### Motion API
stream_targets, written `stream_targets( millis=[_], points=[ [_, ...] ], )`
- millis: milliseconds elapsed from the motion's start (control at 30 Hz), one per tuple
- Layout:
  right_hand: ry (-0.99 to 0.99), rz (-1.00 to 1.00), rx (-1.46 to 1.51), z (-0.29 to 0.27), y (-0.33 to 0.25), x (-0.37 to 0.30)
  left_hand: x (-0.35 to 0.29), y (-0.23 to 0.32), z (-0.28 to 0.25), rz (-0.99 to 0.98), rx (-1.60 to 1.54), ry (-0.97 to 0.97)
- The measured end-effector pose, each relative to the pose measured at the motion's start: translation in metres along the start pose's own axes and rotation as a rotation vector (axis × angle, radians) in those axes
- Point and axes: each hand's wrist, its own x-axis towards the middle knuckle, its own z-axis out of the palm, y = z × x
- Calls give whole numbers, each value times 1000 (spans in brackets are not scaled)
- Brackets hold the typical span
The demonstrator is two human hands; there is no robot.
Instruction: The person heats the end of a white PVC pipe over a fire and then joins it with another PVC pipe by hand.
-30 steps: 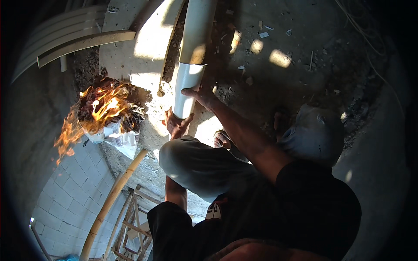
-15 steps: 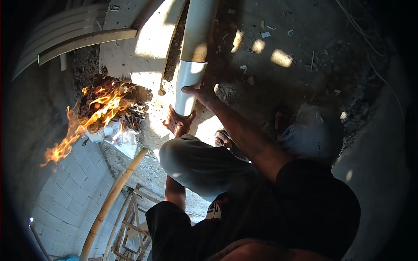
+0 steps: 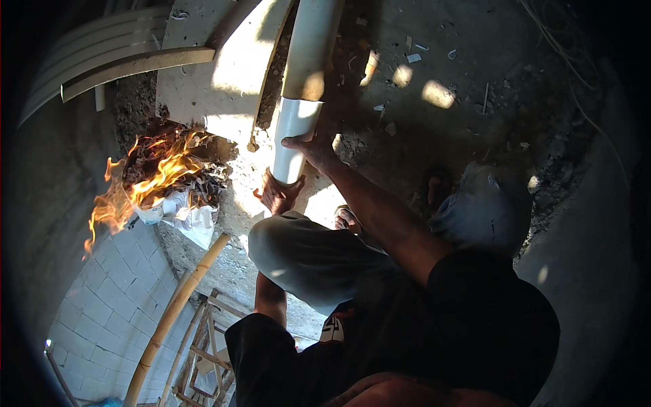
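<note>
A long pale plastic pipe (image 3: 310, 47) runs down from the top middle. Its near end meets a shorter, whiter pipe section (image 3: 296, 123), and a ragged-looking edge marks where the two join. My left hand (image 3: 277, 195) cups the lower end of the white section, thumb and fingers spread around its rim. On the right side of the same section lies my right hand (image 3: 317, 150), gripping it with the thumb across the top. The fingers underneath are hidden by the pipe. My bent knee (image 3: 291, 244) is just below my left hand.
Open flames (image 3: 163, 180) burn on a debris heap to the left, beside a white plastic bag (image 3: 198, 222). A pale board (image 3: 196, 95) and a curved strip (image 3: 135, 68) lie upper left. A bamboo pole (image 3: 178, 302) leans lower left near a wooden frame (image 3: 215, 359).
The flames have shifted shape and their lower tip has moved right. Both hands keep their hold on the white pipe section, with hardly any movement.
</note>
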Motion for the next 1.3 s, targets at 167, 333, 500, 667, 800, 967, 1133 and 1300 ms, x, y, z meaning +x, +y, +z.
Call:
stream_targets(
  millis=[167,333,500,667,800,967,1133,1300],
  points=[
    [10,18,-32,5,-5,-4,-1,-3,-2,-22,-12,-42],
    [-88,72,22,-4,10,5,0,0,-3,-32,-27,-77],
    [1,78,-41,-2,6,2,0,-2,-3,-48,-41,-116],
    [-61,120,7,2,2,-1,-5,-12,3,-39,-20,-74],
    [-31,51,-74,-4,32,9,-4,-10,4,-13,-39,-46],
    [-60,131,-45,1,38,8,-18,-28,8,72,-7,148],
    [-20,-28,-16,5,34,12,-21,-35,12,95,-6,188],
    [-31,-36,41,11,28,12,-22,-50,17,112,9,222]
  ],
)
